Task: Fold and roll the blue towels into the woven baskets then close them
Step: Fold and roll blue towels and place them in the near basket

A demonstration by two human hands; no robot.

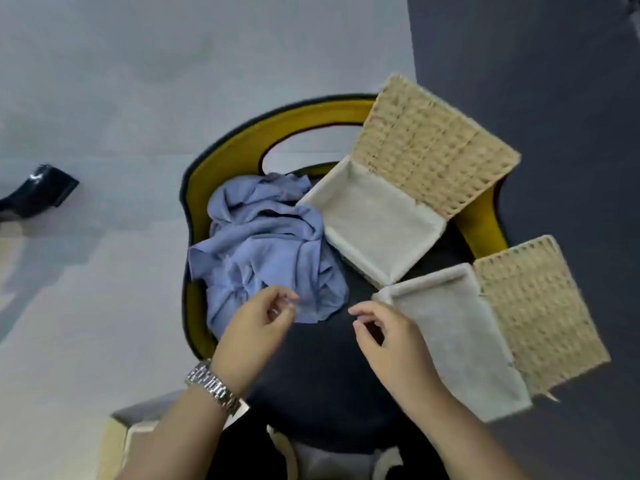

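Note:
A crumpled heap of blue towels (266,247) lies on the left of a dark round seat (322,358). Two woven baskets stand open on the right, each with a pale cloth lining and its woven lid flipped back. The far basket (372,223) is empty, its lid (436,147) behind it. The near basket (453,341) has its lid (533,313) to the right. My left hand (258,327), with a metal watch on the wrist, hovers at the towels' near edge, fingers loosely curled and holding nothing. My right hand (384,337) hangs beside the near basket, fingers apart and empty.
The seat belongs to a chair with a yellow, black-edged curved back (221,147). A black shoe (38,192) rests on the pale floor at the left. A dark wall or panel (554,64) fills the right side. A pale box corner (128,427) shows at the bottom left.

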